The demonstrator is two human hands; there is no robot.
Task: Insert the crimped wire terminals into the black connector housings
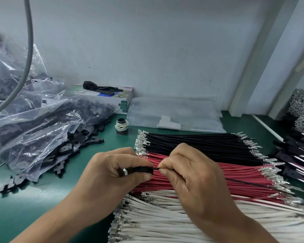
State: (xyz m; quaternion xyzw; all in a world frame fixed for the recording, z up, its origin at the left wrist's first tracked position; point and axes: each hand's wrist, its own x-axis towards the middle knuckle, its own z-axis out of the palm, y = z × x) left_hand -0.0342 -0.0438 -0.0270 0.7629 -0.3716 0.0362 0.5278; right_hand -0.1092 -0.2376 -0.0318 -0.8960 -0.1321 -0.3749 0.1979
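The green bench (33, 204) carries, on its left, clear plastic bags (30, 111) heaped with black connector housings (63, 149), some spilled loose at the front. One bag bears a white label (50, 103) with a printed code, too blurred to read with certainty. To the right lie 3 flat rows of wires with crimped metal terminals at both ends: white wires (156, 220) nearest, red wires (235, 179) in the middle, black wires (200, 144) farthest. Behind them rests a flat, clear bag (174, 113) holding white pieces, and beside it a white and green carton (116, 99) with a dark crumpled item on top; its print is illegible. Finished assemblies (298, 155) pile up at the far right. A small black spool (121, 126) wrapped in pale bands stands near the carton.

Above the red row, the left hand (112, 172) grips a single black housing (142, 170) between thumb and curled fingers. The right hand (188, 171) pinches a black wire (156, 168) at the housing's open end, touching it.
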